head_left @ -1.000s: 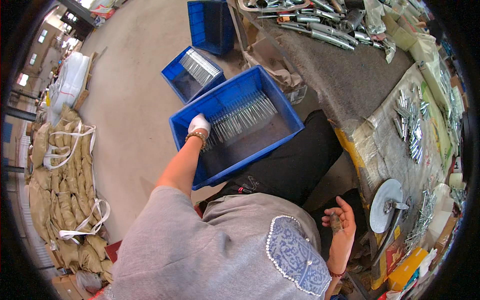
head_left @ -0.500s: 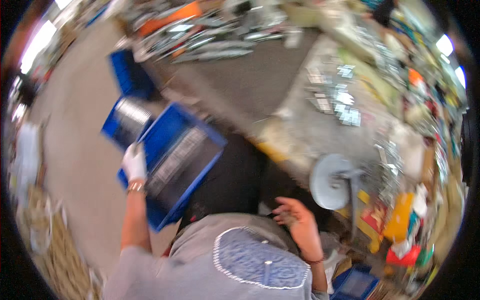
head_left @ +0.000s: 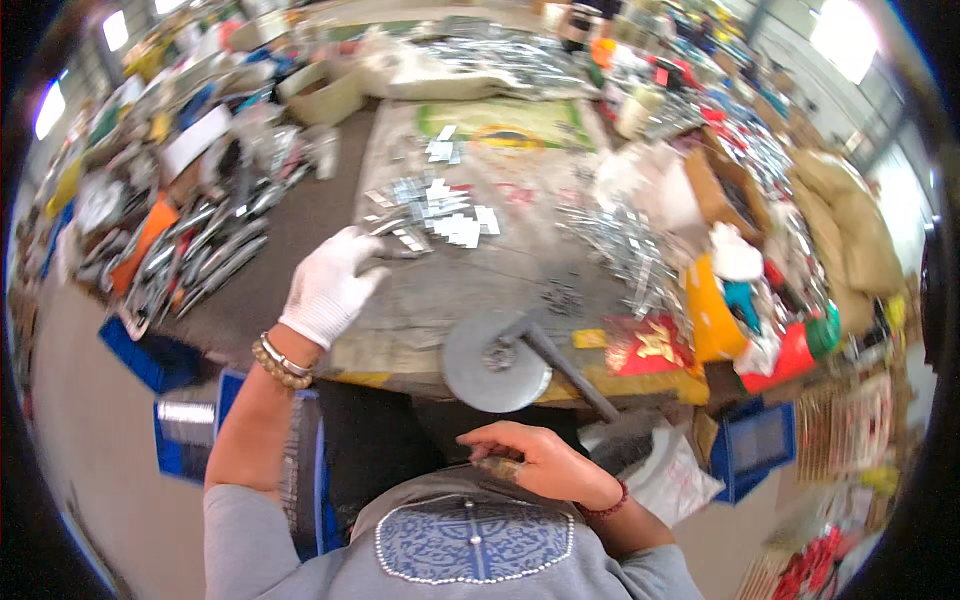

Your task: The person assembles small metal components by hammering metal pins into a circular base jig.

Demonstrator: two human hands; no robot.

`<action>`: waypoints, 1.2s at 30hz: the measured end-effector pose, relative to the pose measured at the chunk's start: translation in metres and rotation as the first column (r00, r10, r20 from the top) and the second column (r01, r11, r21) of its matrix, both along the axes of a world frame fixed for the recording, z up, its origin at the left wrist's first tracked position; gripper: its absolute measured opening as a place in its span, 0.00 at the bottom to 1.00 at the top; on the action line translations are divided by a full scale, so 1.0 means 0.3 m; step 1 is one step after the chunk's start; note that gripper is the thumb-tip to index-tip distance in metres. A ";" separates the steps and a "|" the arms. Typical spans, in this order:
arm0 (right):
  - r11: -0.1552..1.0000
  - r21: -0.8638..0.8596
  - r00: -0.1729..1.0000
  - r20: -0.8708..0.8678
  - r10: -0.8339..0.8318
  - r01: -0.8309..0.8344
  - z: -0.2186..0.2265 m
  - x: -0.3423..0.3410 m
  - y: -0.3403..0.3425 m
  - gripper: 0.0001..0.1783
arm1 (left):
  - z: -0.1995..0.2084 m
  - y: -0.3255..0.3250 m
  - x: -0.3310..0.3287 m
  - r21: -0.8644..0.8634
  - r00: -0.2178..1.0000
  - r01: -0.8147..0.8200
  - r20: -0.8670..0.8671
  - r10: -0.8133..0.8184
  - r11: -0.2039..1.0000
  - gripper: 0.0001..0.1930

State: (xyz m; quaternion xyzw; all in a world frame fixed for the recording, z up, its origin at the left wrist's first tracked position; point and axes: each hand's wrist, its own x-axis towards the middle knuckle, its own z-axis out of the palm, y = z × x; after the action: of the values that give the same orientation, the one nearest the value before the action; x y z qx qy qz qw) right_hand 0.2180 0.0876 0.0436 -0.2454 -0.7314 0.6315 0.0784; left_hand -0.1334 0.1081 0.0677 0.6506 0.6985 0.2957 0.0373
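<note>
My left hand [head_left: 330, 285], in a white glove, reaches over the bench with thumb and fingers apart. Its fingertips are near the edge of a loose pile of small flat metal strips [head_left: 455, 225]; whether they touch is unclear. My bare right hand [head_left: 535, 462] is near my waist, its fingers curled together. Something greyish may be in those fingers, too small to name. Just beyond that hand, at the bench's near edge, stands a round grey metal disc [head_left: 495, 365] with a dark bar [head_left: 570, 370] beside it.
Small dark parts [head_left: 562, 296] and thin metal pieces [head_left: 630, 250] lie right of the strips. A red packet [head_left: 648, 345] sits near the front edge. Blue bins [head_left: 185, 435] stand low at left, another blue bin [head_left: 752, 450] at right. Long metal parts [head_left: 215, 250] heap at left.
My left hand has let go of the blue bin and moved over the bench to the metal strips. The view has swung from the left floor to face the bench. My right hand stays near my waist.
</note>
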 end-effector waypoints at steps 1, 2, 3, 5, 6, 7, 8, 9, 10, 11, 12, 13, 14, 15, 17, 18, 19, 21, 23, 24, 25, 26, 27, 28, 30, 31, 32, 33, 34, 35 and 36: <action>0.999 0.049 0.998 -0.055 0.003 0.000 0.009 0.019 0.006 0.25 | 0.008 0.032 0.010 -0.080 0.997 -0.018 -0.077 0.012 0.997 0.11; 0.998 0.051 0.998 -0.050 -0.041 0.043 0.027 0.048 0.017 0.25 | -0.009 0.065 0.016 -0.078 0.997 0.026 -0.072 -0.031 0.997 0.11; 0.993 0.117 0.997 -0.077 -0.016 0.025 0.051 0.070 0.028 0.24 | -0.038 0.089 0.009 -0.103 0.984 0.025 -0.173 -0.043 0.994 0.11; 0.981 0.188 0.995 -0.095 -0.038 0.056 0.092 0.127 0.044 0.23 | -0.068 0.132 0.010 -0.116 0.958 0.059 -0.273 -0.089 0.992 0.12; 0.970 0.211 0.991 -0.089 -0.104 0.120 0.132 0.149 0.062 0.20 | -0.076 0.143 0.007 -0.120 0.945 0.058 -0.312 -0.093 0.991 0.13; 0.928 0.311 0.978 -0.094 -0.187 0.207 0.151 0.173 0.089 0.19 | -0.088 0.152 0.007 -0.126 0.931 0.050 -0.354 -0.092 0.991 0.14; 0.869 0.405 0.959 -0.105 -0.263 0.283 0.164 0.195 0.120 0.17 | -0.093 0.156 0.008 -0.129 0.929 0.066 -0.353 -0.108 0.989 0.14; 0.777 0.504 0.920 -0.115 -0.374 0.378 0.160 0.221 0.158 0.16 | -0.088 0.152 0.010 -0.117 0.939 0.058 -0.332 -0.094 0.991 0.15; 0.663 0.594 0.869 -0.136 -0.475 0.455 0.142 0.248 0.203 0.14 | -0.086 0.144 0.009 -0.106 0.947 0.047 -0.311 -0.078 0.993 0.15; 0.509 0.711 0.814 -0.156 -0.559 0.486 0.123 0.274 0.259 0.14 | -0.092 0.138 0.006 -0.049 0.947 0.059 -0.314 -0.071 0.997 0.15; 0.333 0.807 0.750 -0.193 -0.633 0.488 0.106 0.300 0.311 0.14 | -0.089 0.134 0.013 -0.047 0.946 0.070 -0.313 -0.081 0.996 0.15; 0.327 0.808 0.746 -0.196 -0.636 0.490 0.090 0.321 0.353 0.14 | -0.081 0.126 0.019 -0.026 0.965 0.061 -0.254 -0.066 0.998 0.17; 0.315 0.804 0.689 -0.155 -0.708 0.504 0.078 0.339 0.391 0.15 | -0.079 0.116 0.022 -0.005 0.980 0.048 -0.195 -0.048 0.999 0.19; 0.301 0.800 0.624 -0.113 -0.773 0.519 0.067 0.346 0.426 0.15 | -0.086 0.109 0.025 0.063 0.991 0.082 -0.114 -0.074 0.995 0.22; 0.276 0.795 0.614 -0.147 -0.776 0.540 0.064 0.327 0.501 0.17 | -0.069 0.086 0.052 0.020 0.992 0.047 0.120 -0.049 0.999 0.22; 0.260 0.786 0.605 -0.175 -0.777 0.561 0.055 0.309 0.539 0.18 | -0.038 0.070 0.082 -0.041 0.939 0.023 0.344 -0.008 0.999 0.22; 0.223 0.811 0.588 -0.175 -0.790 0.542 0.052 0.290 0.566 0.20 | -0.002 0.052 0.116 -0.135 0.877 0.012 0.478 0.054 0.991 0.27; 0.147 0.849 0.561 -0.197 -0.804 0.508 0.062 0.253 0.619 0.19 | 0.020 0.024 0.187 -0.070 0.755 0.062 0.656 -0.001 0.996 0.26; 0.027 0.925 0.549 -0.202 -0.811 0.379 0.079 0.220 0.640 0.17 | 0.008 -0.011 0.213 0.050 0.627 0.153 0.767 -0.136 0.987 0.27; 0.096 0.925 0.534 -0.127 -0.836 0.369 0.033 0.214 0.692 0.14 | 0.026 -0.040 0.242 -0.003 0.628 0.154 0.772 -0.095 0.988 0.27; 0.092 0.953 0.522 -0.077 -0.850 0.290 0.028 0.184 0.696 0.11 | 0.022 -0.064 0.254 -0.047 0.627 0.161 0.776 -0.065 0.986 0.26; 0.136 0.932 0.536 -0.071 -0.841 0.337 -0.003 0.182 0.718 0.09 | 0.049 -0.083 0.282 -0.138 0.607 0.164 0.795 0.010 0.977 0.25; 0.164 0.917 0.579 -0.085 -0.811 0.363 0.008 0.159 0.697 0.09 | -0.010 -0.114 0.267 -0.141 0.544 0.204 0.839 0.007 0.969 0.23; 0.167 0.914 0.593 -0.094 -0.800 0.370 0.008 0.156 0.669 0.07 | 0.019 -0.136 0.298 -0.154 0.445 0.242 0.895 0.031 0.958 0.19; 0.174 0.939 0.638 -0.060 -0.768 0.298 0.005 0.158 0.611 0.07 | -0.004 -0.169 0.298 -0.184 0.422 0.324 0.906 0.032 0.928 0.13; 0.155 0.953 0.677 -0.066 -0.733 0.261 -0.006 0.166 0.581 0.08 | -0.015 -0.170 0.306 -0.155 0.417 0.332 0.909 0.003 0.930 0.12; 0.139 0.965 0.716 -0.065 -0.695 0.223 -0.009 0.173 0.557 0.09 | -0.026 -0.167 0.314 -0.132 0.413 0.339 0.911 -0.021 0.932 0.10; 0.135 0.964 0.711 -0.070 -0.700 0.228 -0.014 0.178 0.539 0.09 | -0.048 -0.169 0.312 -0.131 0.416 0.345 0.909 -0.027 0.930 0.10; 0.119 0.972 0.756 -0.078 -0.650 0.203 -0.018 0.184 0.522 0.11 | -0.077 -0.163 0.308 -0.149 0.454 0.333 0.891 -0.020 0.931 0.09; 0.106 0.978 0.799 -0.083 -0.595 0.180 -0.018 0.191 0.507 0.12 | -0.093 -0.157 0.307 -0.171 0.491 0.319 0.871 -0.008 0.932 0.08; 0.121 0.974 0.796 -0.080 -0.600 0.189 -0.016 0.192 0.481 0.12 | -0.095 -0.162 0.301 -0.189 0.499 0.322 0.867 0.004 0.928 0.08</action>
State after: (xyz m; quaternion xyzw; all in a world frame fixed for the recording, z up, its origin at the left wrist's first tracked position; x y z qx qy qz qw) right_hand 0.2755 0.2320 0.0389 -0.4366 -0.8623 -0.0450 0.2524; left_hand -0.0431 0.0595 0.0392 0.4667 0.5632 0.4521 0.5104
